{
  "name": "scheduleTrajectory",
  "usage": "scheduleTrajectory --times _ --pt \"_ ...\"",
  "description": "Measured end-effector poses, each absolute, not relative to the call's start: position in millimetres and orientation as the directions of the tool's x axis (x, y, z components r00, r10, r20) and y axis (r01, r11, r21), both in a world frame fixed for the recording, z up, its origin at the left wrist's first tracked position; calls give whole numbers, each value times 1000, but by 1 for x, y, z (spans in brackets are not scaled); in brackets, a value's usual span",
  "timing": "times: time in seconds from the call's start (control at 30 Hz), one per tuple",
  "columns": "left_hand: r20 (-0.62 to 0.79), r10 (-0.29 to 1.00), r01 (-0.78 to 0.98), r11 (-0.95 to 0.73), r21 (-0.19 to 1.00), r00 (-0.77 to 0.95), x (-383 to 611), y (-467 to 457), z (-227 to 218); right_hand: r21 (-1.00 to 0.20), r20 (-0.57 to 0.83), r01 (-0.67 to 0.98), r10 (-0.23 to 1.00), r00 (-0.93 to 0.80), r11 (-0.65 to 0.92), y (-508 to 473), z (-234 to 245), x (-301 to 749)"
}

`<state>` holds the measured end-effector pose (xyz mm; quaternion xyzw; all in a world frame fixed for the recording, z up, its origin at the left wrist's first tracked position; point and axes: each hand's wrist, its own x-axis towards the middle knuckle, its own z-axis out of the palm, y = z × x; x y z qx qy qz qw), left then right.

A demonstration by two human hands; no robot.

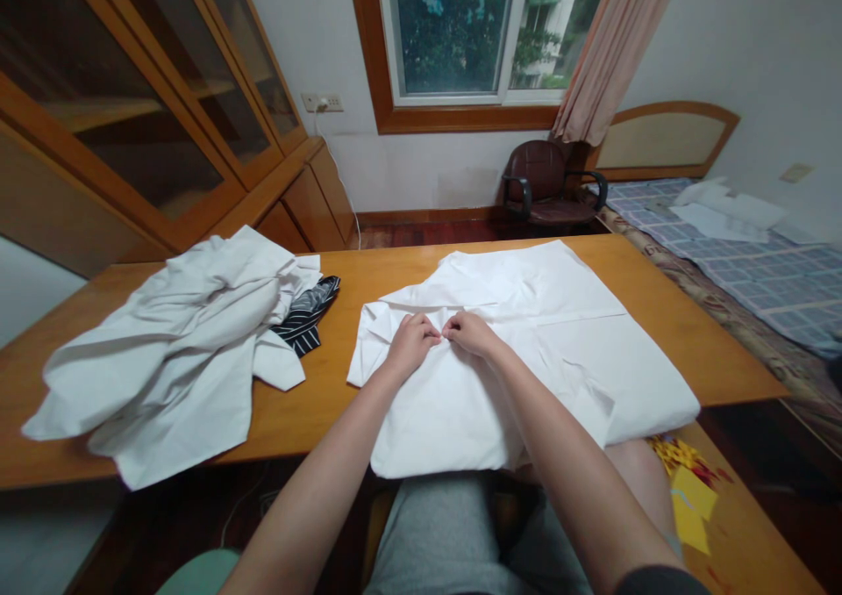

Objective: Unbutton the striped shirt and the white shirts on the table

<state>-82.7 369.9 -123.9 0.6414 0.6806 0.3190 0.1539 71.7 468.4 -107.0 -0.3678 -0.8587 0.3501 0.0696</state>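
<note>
A white cloth garment [579,340], which looks like a shirt or coat, lies spread over the wooden table in front of me, its near edge hanging toward my lap. My left hand [414,340] pinches the fabric near the garment's middle. Close beside it, my right hand [470,333] pinches the same spot, with the fingertips of both hands almost touching. Whatever small part sits between the fingers, perhaps a fastening, is too small to make out. A raised fold of cloth runs just beyond my hands.
On the table's [342,428] left lies a heap of white cloth [190,340] with a black striped cloth [309,310] against it. A bench to my right holds yellow pieces [694,507]. Beyond are an office chair [543,182], a bed [743,261] and a glass-door cabinet [276,174].
</note>
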Motion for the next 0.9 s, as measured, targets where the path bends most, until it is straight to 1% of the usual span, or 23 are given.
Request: scheduleTrajectory --times 0.2,0.43,0.57,0.73,0.8,0.9 --pt "166 976 768 0 641 -139 -83 367 -121 -662 -144 590 693 -706 463 468 -105 72" --pt "73 980 766 98 635 -186 -80 370 -113 -657 -139 585 686 -714 476 469 -106 72" --pt "64 982 761 97 641 -179 -81 372 -111 -657 -135 575 674 -726 487 469 -106 73" --pt "47 972 758 149 635 -230 -79 373 -110 -659 -134 567 666 -734 493 470 -107 72" --pt "55 974 762 135 633 -219 -79 372 -110 -659 -129 565 665 -736 497 470 -108 72" --pt "97 983 760 57 647 -156 -80 370 -112 -657 -109 556 667 -737 508 469 -111 74"
